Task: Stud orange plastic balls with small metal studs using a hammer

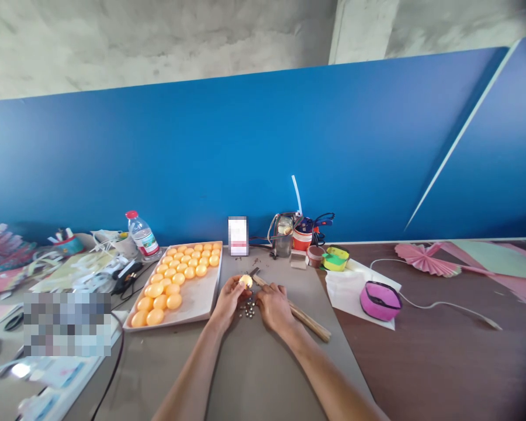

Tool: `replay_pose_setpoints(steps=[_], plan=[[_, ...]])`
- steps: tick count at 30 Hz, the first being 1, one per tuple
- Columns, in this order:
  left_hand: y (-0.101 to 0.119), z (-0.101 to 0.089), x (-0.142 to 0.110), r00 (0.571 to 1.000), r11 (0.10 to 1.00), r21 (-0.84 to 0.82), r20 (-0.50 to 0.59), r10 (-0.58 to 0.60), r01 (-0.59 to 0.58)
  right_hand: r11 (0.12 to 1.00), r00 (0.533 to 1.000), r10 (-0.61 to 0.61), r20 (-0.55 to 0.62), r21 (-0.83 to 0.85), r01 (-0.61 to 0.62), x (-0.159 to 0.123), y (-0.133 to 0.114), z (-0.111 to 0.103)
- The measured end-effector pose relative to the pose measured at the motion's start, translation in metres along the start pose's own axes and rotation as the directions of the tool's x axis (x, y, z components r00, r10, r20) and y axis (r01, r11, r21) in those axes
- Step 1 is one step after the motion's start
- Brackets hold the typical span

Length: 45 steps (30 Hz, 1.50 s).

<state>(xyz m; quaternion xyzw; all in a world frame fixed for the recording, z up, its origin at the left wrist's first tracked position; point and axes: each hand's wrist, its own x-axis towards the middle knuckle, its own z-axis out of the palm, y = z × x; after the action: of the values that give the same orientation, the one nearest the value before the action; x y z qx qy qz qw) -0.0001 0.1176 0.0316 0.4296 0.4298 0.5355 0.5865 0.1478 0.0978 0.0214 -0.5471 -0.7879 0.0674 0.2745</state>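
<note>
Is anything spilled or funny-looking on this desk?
Maybe: small shiny pieces lie loose in a scatter between the left hand and right hand, which looks a bit spilled. Also, orange balls cover only part of their tray.

A craft workshop, apparently: bare concrete (158,35) at top, blue partition (254,158) mid-frame, tray (199,292) of orange balls (174,301) centre-left.

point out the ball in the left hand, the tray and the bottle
Ball (246,281): head view, middle of its visible side.
Tray (197,298): head view, bare floor toward its near right corner.
Bottle (145,241): head view, on its label.
</note>
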Motion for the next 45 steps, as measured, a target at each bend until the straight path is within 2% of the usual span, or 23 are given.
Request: replay_pose_setpoints(steps=[3,5,10,14,18,25,34,39,45], plan=[[0.0,0.0,0.0,1.0,1.0,0.019,0.013,0.013,-0.014,0.985,0.988,0.042,-0.147,0.173,-0.016,0.002,0.002,0.001],[0.001,0.001,-0.002,0.999,0.999,0.046,0.026,0.02,-0.021,0.938,0.973,0.111,-0.201,0.345,-0.036,0.004,0.003,0.001],[0.004,0.005,-0.005,0.995,0.993,0.101,0.091,0.049,-0.058,0.66,0.946,0.31,-0.099,0.738,-0.139,0.01,0.005,0.0],[0.004,0.004,-0.006,0.991,0.989,0.13,0.12,0.056,-0.072,0.499,0.932,0.361,-0.023,0.85,-0.172,0.013,0.005,0.001],[0.005,0.004,-0.006,0.989,0.987,0.141,0.138,0.055,-0.075,0.412,0.942,0.334,0.027,0.895,-0.171,0.013,0.003,0.001],[0.007,0.005,-0.007,0.992,0.987,0.14,0.109,0.058,-0.073,0.533,0.935,0.354,-0.011,0.824,-0.193,0.012,0.004,0.003],[0.006,0.005,-0.006,0.994,0.988,0.136,0.091,0.056,-0.068,0.52,0.942,0.336,0.018,0.83,-0.201,0.012,0.003,0.003],[0.004,0.004,-0.005,0.99,0.985,0.153,0.125,0.059,-0.078,0.455,0.945,0.325,0.044,0.868,-0.197,0.012,0.003,0.002],[0.002,0.003,-0.004,0.986,0.981,0.168,0.149,0.074,-0.099,0.542,0.951,0.307,0.027,0.816,-0.199,0.012,-0.003,-0.002]])
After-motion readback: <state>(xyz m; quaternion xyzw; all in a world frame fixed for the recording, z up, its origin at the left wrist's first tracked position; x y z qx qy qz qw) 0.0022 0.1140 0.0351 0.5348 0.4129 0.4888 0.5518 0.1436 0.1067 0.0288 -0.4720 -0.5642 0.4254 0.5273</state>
